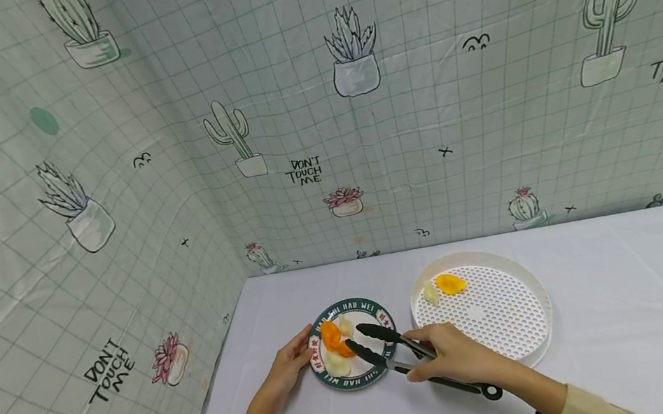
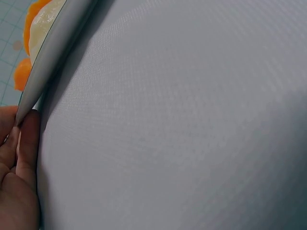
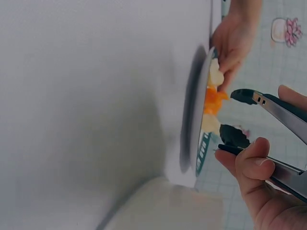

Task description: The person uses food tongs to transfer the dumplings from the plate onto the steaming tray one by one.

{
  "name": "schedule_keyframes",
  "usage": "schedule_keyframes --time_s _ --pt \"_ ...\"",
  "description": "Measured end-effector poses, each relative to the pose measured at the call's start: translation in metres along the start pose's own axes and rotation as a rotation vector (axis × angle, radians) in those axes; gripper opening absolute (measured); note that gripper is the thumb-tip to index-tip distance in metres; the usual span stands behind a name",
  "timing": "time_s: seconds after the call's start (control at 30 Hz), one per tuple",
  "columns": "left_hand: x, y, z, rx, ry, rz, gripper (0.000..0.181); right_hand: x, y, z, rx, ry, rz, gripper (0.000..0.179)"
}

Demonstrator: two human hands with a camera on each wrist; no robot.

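Observation:
My left hand [image 1: 290, 363] holds the left rim of a small round plate [image 1: 356, 383] with a green patterned border; in the left wrist view the fingers [image 2: 29, 139] pinch its edge. Orange pieces [image 1: 330, 335] and pale, translucent pieces [image 1: 337, 365] lie together on the plate. My right hand [image 1: 450, 351] grips metal tongs [image 1: 378, 332] with black tips. The tongs are spread over the plate's right half, nothing between their tips. In the right wrist view the tips [image 3: 234, 136] hang close by the food pieces.
A round white tray [image 1: 546, 308] with a perforated base stands right of the plate, partly behind the right hand. On it lie a yellow piece [image 1: 450, 283] and a pale piece [image 1: 430, 293]. A white cloth [image 1: 638, 305] covers the table; a cactus-print curtain [image 1: 439, 114] hangs behind.

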State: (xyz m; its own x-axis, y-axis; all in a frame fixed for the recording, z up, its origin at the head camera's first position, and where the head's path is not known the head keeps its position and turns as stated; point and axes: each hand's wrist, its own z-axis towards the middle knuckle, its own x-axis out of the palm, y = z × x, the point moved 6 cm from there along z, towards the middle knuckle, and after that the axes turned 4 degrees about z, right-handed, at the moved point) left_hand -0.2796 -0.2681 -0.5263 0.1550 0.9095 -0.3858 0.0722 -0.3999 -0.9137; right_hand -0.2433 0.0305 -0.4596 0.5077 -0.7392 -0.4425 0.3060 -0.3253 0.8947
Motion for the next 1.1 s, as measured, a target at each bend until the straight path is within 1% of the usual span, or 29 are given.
schedule_keyframes --time_s 0.27,0.47,0.67,0.87,1.03,1.1 --pt "0.0 -0.001 -0.001 -0.009 -0.011 -0.01 0.05 0.012 -0.005 0.006 0.025 0.008 0.011 0.069" --pt "0.0 0.0 0.0 0.013 -0.016 -0.005 0.05 0.017 -0.007 0.01 0.038 0.025 0.024 0.068" --pt "0.0 0.001 0.0 -0.001 -0.009 -0.014 0.05 0.022 -0.01 0.014 0.048 0.043 0.046 0.067" --pt "0.0 0.001 -0.003 -0.011 0.009 -0.024 0.05 0.024 -0.012 0.018 0.041 0.041 0.029 0.066" --pt "0.0 0.0 -0.002 -0.011 0.009 -0.03 0.05 0.027 -0.012 0.02 0.041 0.046 0.007 0.066" --pt "0.0 0.0 -0.002 -0.009 0.006 -0.018 0.05 0.028 -0.011 0.021 0.039 0.049 0.004 0.066"
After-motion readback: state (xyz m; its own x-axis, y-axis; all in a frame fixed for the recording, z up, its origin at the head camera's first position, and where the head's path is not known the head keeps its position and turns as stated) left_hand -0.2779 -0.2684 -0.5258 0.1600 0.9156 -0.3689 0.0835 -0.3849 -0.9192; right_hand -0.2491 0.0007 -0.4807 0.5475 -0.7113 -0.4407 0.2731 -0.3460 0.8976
